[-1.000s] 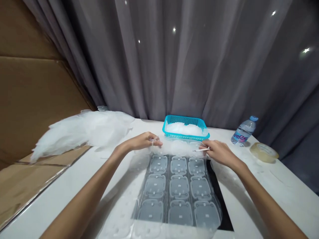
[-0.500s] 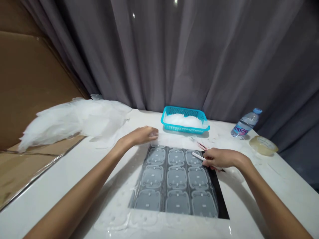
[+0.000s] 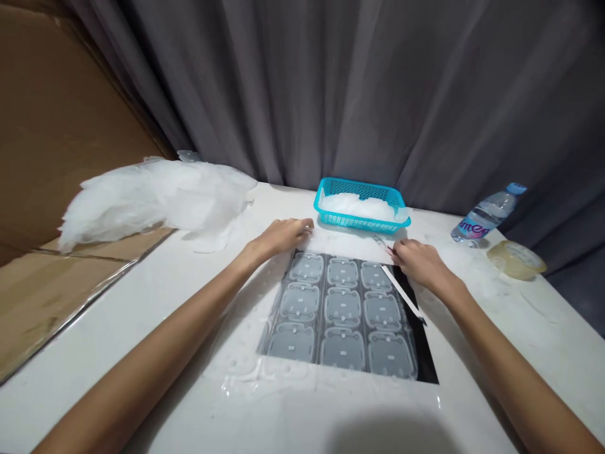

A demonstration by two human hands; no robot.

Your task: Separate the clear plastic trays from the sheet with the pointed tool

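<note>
A clear plastic sheet with embossed rounded-square shapes (image 3: 343,305) lies over a black panel (image 3: 426,359) and spreads past it to the left. My left hand (image 3: 286,235) is at the sheet's far left corner, its fingers curled onto the film. Near the far right corner my right hand (image 3: 418,260) is closed, fingertips at a thin pinkish tool (image 3: 390,250) whose kind I cannot make out. A slim white stick-like tool with a dark end (image 3: 403,293) lies slanted on the sheet's right side, just below that hand.
Behind the sheet stands a turquoise basket (image 3: 362,222) with white translucent pieces in it. A large pile of translucent pieces (image 3: 161,195) is at the left, beside cardboard (image 3: 94,271). On the right are a water bottle (image 3: 489,214) and a tape roll (image 3: 516,260). A grey curtain (image 3: 302,94) hangs behind.
The white stick has left my right hand and now lies on the sheet. That hand has moved to the thin pinkish tool. My left hand stays at the sheet's corner. The view has shifted.
</note>
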